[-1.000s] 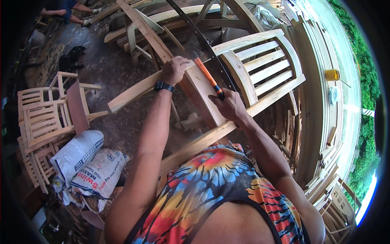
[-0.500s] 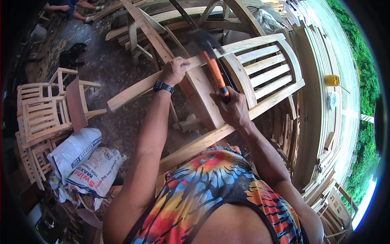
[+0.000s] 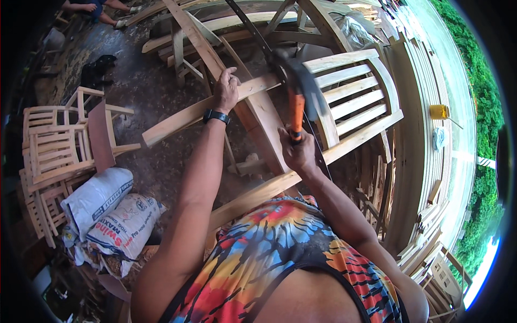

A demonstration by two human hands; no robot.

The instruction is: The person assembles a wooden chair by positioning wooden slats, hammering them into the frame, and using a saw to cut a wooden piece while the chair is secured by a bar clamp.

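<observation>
A slatted wooden chair frame (image 3: 353,98) lies across a long wooden beam (image 3: 267,126) in front of me. My left hand (image 3: 226,90), with a dark watch on its wrist, holds the frame's far rail (image 3: 180,121), its fingers bent loosely over the wood. In my right hand (image 3: 299,153) is a hammer (image 3: 296,110), gripped by its orange and black handle. The dark hammer head, smeared by motion, is over the far rail where it meets the slatted part. A long dark metal bar (image 3: 252,27) passes under the hammer. The near rail (image 3: 253,198) runs close to my body.
Finished slatted chairs (image 3: 59,151) stand at the left, beside filled sacks (image 3: 129,226). A black dog (image 3: 98,69) lies on the floor beyond. Stacked boards (image 3: 414,140) line the right side, with a yellow container (image 3: 439,112) on them. Another person's legs (image 3: 110,13) show far left.
The hammer and my right hand have shifted slightly, with the hammer more upright in view. My left fingers have loosened and lifted a little on the rail.
</observation>
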